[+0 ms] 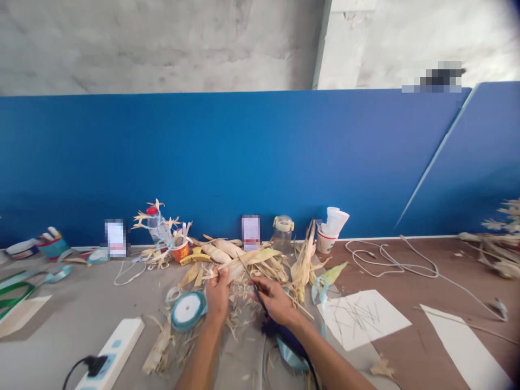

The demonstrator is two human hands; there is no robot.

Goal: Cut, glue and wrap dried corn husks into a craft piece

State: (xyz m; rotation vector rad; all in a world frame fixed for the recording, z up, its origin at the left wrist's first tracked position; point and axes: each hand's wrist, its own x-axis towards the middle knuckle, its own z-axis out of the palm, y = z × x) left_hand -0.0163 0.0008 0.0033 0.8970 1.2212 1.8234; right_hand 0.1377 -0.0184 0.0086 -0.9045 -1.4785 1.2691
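Note:
My left hand [218, 295] is closed, pinching a pale strip of dried corn husk [260, 257] between thumb and fingers. My right hand [274, 300] grips a slim dark pointed tool [256, 291]; its thin tip reaches up to the husk, and its exact kind is unclear. Behind both hands lies a pile of dried husks [221, 252], with small scraps scattered below. A roll of blue ribbon [187, 310] lies left of my left hand, beside a small roll of clear tape [174, 294]. Under my right forearm sits a dark blue item [290, 336], partly hidden.
A white power strip [119, 341] lies front left. Along the blue partition [227, 162] stand phones, a bottle [156, 222] with husk flowers, a lidded jar [283, 233] and a paper cup [326, 238]. Wire pieces lie on white paper [365, 336]; a white cable [400, 266] loops behind.

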